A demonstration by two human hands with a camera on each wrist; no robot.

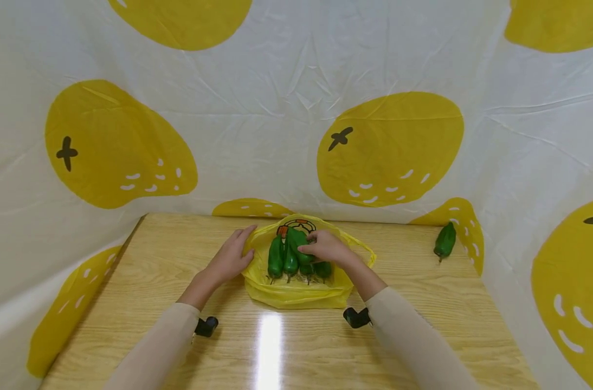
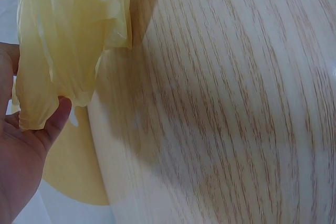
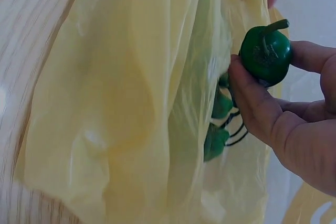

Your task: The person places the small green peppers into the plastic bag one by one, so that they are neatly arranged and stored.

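A yellow plastic bag (image 1: 296,299) lies on the table with its mouth spread wide. Several green peppers (image 1: 275,259) sit side by side inside it, stems toward the near side. My left hand (image 1: 230,255) holds the bag's left edge; in the left wrist view the thin plastic (image 2: 73,40) passes between thumb and fingers. Over the peppers, my right hand (image 1: 329,249) pinches another green pepper (image 3: 266,56) between thumb and fingertips, its stem showing in the right wrist view. That pepper partly covers the ones beneath it.
One more green pepper (image 1: 445,240) lies by itself at the table's back right. The wooden table (image 1: 179,233) meets a white cloth (image 1: 257,151) printed with yellow fruit, which hangs behind and along both sides. Black wrist cameras (image 1: 207,326) sit at both sleeves.
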